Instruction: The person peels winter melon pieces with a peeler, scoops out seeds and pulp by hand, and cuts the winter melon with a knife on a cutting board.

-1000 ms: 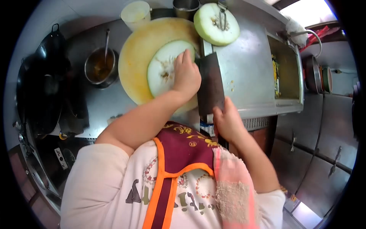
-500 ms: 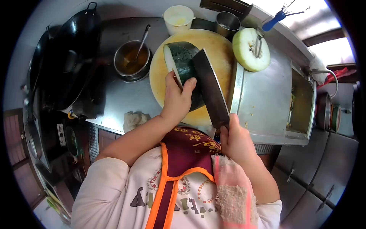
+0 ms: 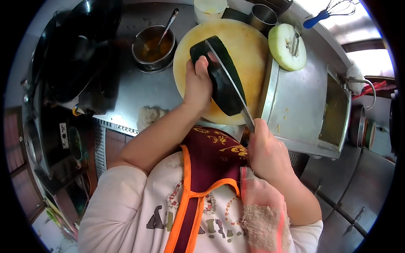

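A dark green melon piece (image 3: 225, 95) stands on the round yellowed cutting board (image 3: 249, 42), its skin side showing. Against its left side rests my left hand (image 3: 198, 82), thumb and fingers pressed on the skin. My right hand (image 3: 268, 147) is closed round the handle of a broad cleaver (image 3: 230, 80). The blade lies edge-on across the top of the melon, running from upper left to lower right; whether it has cut into the skin cannot be made out.
A metal bowl (image 3: 154, 48) of brown liquid with a spoon stands left of the board. Behind are a white tub (image 3: 209, 10) and a metal pot (image 3: 263, 17). A pale melon half (image 3: 287, 46) with a peeler on it lies right, near a sink (image 3: 335, 114). Black woks are far left.
The melon piece has gone from lying flat, cut face up, to standing with its skin showing. My left hand has shifted to its left side, and the cleaver has come over its top.
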{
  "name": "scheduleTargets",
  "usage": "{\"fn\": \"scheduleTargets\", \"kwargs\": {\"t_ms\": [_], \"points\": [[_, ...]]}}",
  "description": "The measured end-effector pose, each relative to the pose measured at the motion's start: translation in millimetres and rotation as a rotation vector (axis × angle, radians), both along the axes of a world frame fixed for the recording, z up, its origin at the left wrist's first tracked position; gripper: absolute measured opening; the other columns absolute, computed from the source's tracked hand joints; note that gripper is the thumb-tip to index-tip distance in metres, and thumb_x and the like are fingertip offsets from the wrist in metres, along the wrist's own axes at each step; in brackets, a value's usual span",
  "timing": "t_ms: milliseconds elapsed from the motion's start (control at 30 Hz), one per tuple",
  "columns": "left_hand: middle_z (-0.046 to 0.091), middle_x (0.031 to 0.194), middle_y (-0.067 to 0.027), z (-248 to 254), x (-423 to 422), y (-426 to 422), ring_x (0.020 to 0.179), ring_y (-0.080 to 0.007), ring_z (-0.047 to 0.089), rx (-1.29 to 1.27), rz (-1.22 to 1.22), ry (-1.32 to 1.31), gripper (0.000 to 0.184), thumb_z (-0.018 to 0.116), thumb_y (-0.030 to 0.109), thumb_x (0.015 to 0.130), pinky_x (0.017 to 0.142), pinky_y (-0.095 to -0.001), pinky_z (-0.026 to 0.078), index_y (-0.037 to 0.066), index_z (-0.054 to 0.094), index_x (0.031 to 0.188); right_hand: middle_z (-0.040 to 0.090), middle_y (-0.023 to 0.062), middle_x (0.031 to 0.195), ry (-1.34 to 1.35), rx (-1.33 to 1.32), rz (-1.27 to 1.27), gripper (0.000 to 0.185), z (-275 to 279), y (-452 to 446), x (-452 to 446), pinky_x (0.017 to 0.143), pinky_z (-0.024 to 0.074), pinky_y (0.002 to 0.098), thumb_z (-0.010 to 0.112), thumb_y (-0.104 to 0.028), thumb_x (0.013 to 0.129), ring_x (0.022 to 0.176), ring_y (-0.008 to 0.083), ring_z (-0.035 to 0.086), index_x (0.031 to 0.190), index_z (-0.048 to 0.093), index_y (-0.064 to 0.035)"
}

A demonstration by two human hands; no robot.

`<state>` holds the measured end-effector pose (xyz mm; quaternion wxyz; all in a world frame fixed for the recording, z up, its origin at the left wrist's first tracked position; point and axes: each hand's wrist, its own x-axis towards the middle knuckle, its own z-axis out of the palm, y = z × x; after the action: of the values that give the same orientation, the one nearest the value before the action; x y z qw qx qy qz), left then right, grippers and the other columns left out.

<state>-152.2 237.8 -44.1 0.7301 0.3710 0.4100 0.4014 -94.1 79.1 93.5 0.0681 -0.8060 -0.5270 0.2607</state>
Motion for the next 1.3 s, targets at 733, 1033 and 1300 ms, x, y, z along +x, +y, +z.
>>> {"fn": "scheduleTargets", "kwargs": {"t_ms": [733, 1033, 1300], "points": [[0.048, 0.114, -0.0274, 3, 42, -26, 0.099, -0.0354, 0.053, 0.550, -0.128, 0.426, 0.058, 0.040, 0.022, 0.092, 0.088, -0.0357, 0.041, -0.012, 0.016, 0.132, 0.057, 0.0299, 0.076, 0.041, -0.151, -0.295, 0.019, 13, 31, 39, 0.066, 0.0403, 0.0502, 0.045, -0.009, 0.088, 0.074, 0.0493, 0.053, 0.099, 0.039, 0.0052], [0.052, 0.111, -0.0290, 19, 41, -18, 0.103, -0.0407, 0.052, 0.403, -0.252, 0.362, 0.057, 0.040, 0.029, 0.092, 0.089, -0.0403, 0.039, -0.008, 0.021, 0.131, 0.056, 0.0306, 0.076, 0.037, -0.084, -0.291, 0.017, 11, 26, 24, 0.068, 0.0417, 0.0491, 0.043, -0.008, 0.087, 0.075, 0.0489, 0.053, 0.092, 0.036, 0.0059], [0.046, 0.118, -0.0305, 13, 43, -29, 0.105, -0.0408, 0.049, 0.443, -0.284, 0.299, 0.061, 0.040, 0.024, 0.092, 0.090, -0.0412, 0.039, -0.008, 0.012, 0.135, 0.056, 0.0296, 0.080, 0.081, -0.389, -0.304, 0.017, 39, 8, 25, 0.069, 0.0423, 0.0476, 0.044, -0.008, 0.087, 0.078, 0.0458, 0.055, 0.092, 0.037, 0.0058]]}}
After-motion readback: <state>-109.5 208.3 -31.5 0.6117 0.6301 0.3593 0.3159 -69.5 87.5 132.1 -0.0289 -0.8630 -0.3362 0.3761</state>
